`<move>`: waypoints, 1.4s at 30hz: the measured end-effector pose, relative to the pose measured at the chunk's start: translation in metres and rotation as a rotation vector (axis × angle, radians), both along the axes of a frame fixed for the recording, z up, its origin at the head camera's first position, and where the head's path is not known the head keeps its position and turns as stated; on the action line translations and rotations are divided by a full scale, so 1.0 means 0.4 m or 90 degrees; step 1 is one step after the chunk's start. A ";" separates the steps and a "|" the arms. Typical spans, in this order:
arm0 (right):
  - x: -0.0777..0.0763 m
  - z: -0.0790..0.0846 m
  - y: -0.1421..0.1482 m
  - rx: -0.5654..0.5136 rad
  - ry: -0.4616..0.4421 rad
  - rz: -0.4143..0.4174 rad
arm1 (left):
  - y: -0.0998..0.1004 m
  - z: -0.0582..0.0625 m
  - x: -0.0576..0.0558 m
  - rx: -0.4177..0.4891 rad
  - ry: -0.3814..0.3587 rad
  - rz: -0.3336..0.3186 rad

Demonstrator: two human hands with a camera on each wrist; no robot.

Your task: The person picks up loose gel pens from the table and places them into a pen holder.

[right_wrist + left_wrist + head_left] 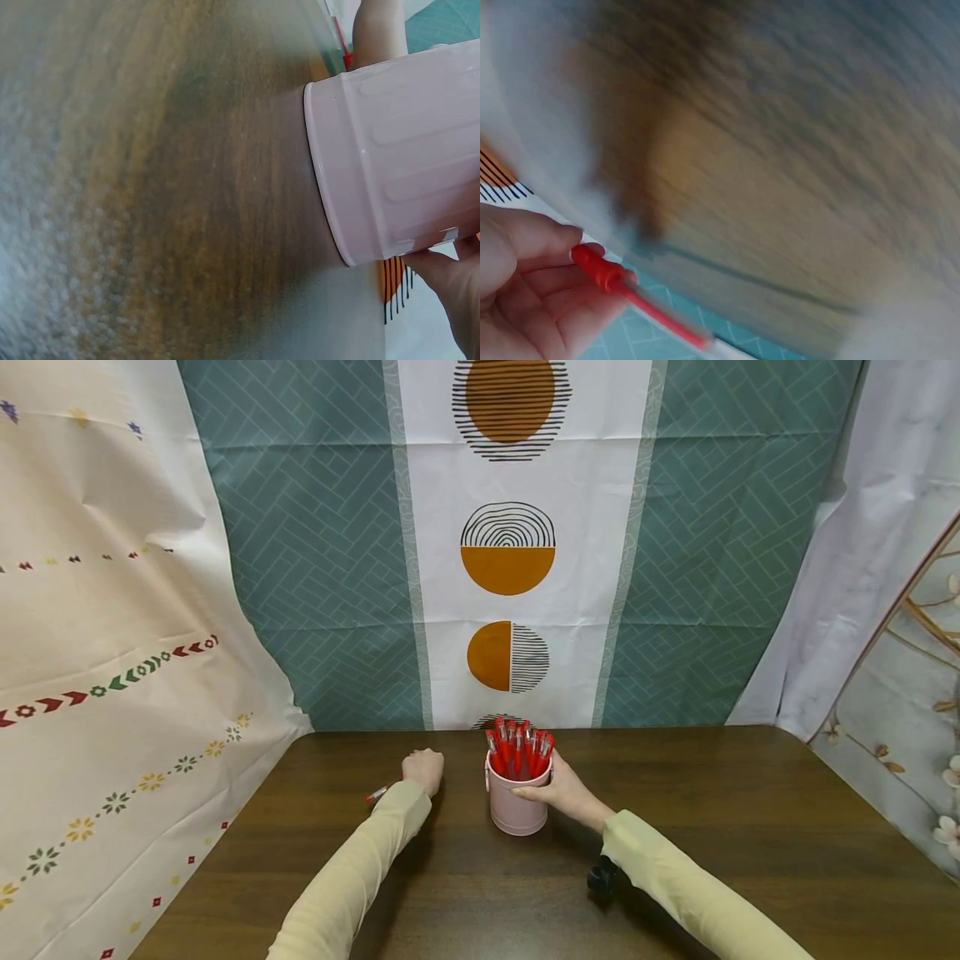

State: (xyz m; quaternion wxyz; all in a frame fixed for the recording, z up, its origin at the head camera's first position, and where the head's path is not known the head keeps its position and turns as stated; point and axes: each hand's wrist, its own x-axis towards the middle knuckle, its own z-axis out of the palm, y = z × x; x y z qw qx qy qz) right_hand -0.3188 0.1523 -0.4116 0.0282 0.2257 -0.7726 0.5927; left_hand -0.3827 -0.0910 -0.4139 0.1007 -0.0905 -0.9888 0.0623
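Note:
Between thumb and fingers my left hand [423, 770] pinches a red pen [660, 311] by its red end. The pen's other end pokes out to the left of the sleeve in the head view. My right hand [562, 789] grips a pink pail [517, 814] from its right side, thumb across the front below the rim. Several red pens [517, 747] with clear clips stand in the pail, their tops above the rim. In the right wrist view the pail's base [330, 180] is right at the tabletop, and the fingers lie partly hidden behind its wall.
Both hands are over the far half of a dark brown wooden table [480, 902]. A patterned curtain [517, 610] hangs behind its far edge, with a cream cloth [112, 652] at the left and a floral cloth [900, 760] at the right. A black wrist device [602, 878] hangs under the right sleeve.

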 end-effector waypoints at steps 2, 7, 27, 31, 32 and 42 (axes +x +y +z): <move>0.003 0.006 0.000 -0.001 -0.008 0.004 | -0.007 0.001 -0.005 0.007 0.012 -0.002; 0.038 0.050 -0.006 -0.005 -0.014 0.018 | -0.023 0.007 -0.012 0.020 0.027 -0.005; 0.053 0.067 -0.009 0.009 -0.038 0.016 | -0.067 0.038 0.000 0.051 0.100 -0.008; 0.055 0.068 -0.009 0.008 -0.046 0.007 | -0.070 0.041 0.004 0.047 0.115 -0.017; 0.056 0.068 -0.009 0.008 -0.048 0.005 | -0.071 0.041 0.004 0.047 0.118 -0.019; 0.056 0.069 -0.009 0.000 -0.049 0.016 | -0.075 0.051 -0.005 0.065 0.155 -0.026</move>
